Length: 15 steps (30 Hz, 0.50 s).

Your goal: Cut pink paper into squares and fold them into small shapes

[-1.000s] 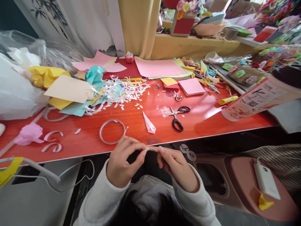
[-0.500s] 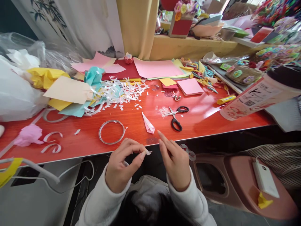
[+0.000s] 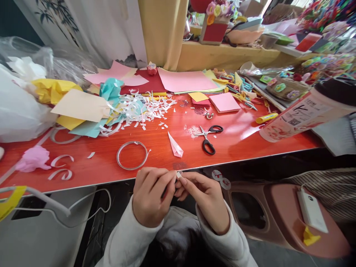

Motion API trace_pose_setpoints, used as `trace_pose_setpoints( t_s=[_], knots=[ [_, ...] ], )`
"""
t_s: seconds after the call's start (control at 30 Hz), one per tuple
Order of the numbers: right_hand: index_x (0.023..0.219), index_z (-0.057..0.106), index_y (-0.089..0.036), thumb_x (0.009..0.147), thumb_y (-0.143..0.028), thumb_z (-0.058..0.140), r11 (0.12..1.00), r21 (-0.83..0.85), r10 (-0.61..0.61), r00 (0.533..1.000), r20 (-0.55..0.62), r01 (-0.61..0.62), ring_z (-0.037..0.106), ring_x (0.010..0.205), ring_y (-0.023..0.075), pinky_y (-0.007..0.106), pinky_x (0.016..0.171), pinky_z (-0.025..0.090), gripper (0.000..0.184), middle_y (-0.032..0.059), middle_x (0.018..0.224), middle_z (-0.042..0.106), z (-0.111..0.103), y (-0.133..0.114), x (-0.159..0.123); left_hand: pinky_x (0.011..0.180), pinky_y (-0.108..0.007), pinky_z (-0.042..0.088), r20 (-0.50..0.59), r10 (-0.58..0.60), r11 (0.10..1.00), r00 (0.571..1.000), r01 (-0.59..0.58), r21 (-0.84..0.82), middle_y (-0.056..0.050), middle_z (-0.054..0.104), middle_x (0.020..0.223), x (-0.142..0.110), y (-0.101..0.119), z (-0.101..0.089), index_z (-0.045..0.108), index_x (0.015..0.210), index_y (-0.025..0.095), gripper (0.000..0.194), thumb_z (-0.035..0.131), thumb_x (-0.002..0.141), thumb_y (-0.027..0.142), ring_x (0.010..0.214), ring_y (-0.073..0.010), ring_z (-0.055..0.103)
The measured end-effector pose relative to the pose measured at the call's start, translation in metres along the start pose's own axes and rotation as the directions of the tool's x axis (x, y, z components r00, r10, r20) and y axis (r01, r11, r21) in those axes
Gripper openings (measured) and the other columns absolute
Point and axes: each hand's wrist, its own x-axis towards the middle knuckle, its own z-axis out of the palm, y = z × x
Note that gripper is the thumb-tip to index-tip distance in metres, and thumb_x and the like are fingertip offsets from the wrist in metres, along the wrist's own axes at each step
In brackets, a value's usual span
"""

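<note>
My left hand (image 3: 152, 195) and my right hand (image 3: 207, 198) meet just off the front edge of the red table (image 3: 155, 135). Between their fingertips is a small white piece of paper or tape (image 3: 179, 174), pinched from both sides and mostly covered by the fingers. Just beyond them lies a folded pink paper cone (image 3: 175, 145). To its right are black-handled scissors (image 3: 208, 139) with the blades apart. A roll of narrow tape (image 3: 132, 155) lies flat to the left of the cone.
White paper scraps (image 3: 139, 109) are heaped at the back left beside a plastic bag (image 3: 22, 104). Pink note squares (image 3: 224, 102) lie behind the scissors. A tall cup (image 3: 303, 115) stands at right. On a brown stool (image 3: 289, 207) rests a white power bank (image 3: 313, 211).
My right hand has moved left and down to meet my left hand, and its fingertips now pinch the white piece too. The left hand has shifted slightly right. The cone and scissors stay put.
</note>
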Motion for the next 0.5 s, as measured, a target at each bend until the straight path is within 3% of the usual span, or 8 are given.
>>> trace_pose_setpoints(
  t_s=[0.13,0.27,0.4,0.5],
  knots=[
    [0.089,0.065,-0.017,0.078,-0.024,0.054,0.997,-0.071,-0.038,0.999,-0.032,0.036,0.061,0.062,0.0126,0.026,0.059,0.054,0.018,0.0029,0.076,0.065,0.0001,0.0001,-0.0004,0.069,-0.032,0.037,0.079,0.315,0.902,0.946,-0.324,0.284,-0.005,0.067,0.083,-0.0046,-0.0022,-0.0022,0.062,0.095,0.01,0.024,0.06,0.071,0.014,0.076,-0.0166,0.053],
    [0.091,0.066,-0.02,0.078,-0.024,0.054,0.991,-0.117,-0.072,0.995,-0.066,0.064,0.06,0.062,0.0125,0.027,0.061,0.052,0.018,0.0025,0.078,0.065,-0.0013,0.0015,-0.0002,0.07,-0.03,0.035,0.16,0.381,0.85,0.911,-0.413,0.327,-0.003,0.068,0.09,-0.0057,-0.0016,-0.0063,0.061,0.101,0.01,0.026,0.054,0.076,0.013,0.078,-0.0138,0.053],
    [0.089,0.066,-0.02,0.078,-0.023,0.053,0.988,-0.12,-0.106,0.991,-0.081,0.096,0.057,0.058,0.0115,0.026,0.058,0.05,0.017,0.0011,0.067,0.063,-0.0027,0.0036,0.0003,0.07,-0.03,0.035,0.137,0.312,0.908,0.94,-0.338,0.249,-0.003,0.067,0.086,-0.0033,0.001,-0.0064,0.06,0.102,0.014,0.029,0.055,0.073,0.015,0.077,-0.0144,0.053],
    [0.087,0.066,-0.019,0.078,-0.023,0.053,0.989,-0.114,-0.104,0.993,-0.047,0.098,0.056,0.056,0.0107,0.025,0.054,0.048,0.016,0.0011,0.066,0.06,-0.0029,0.0038,0.0005,0.07,-0.031,0.039,0.101,0.063,0.998,0.993,-0.065,0.023,-0.003,0.065,0.078,0.0006,0.0002,-0.0041,0.063,0.092,0.017,0.02,0.055,0.073,0.015,0.075,-0.0155,0.053]
  ],
)
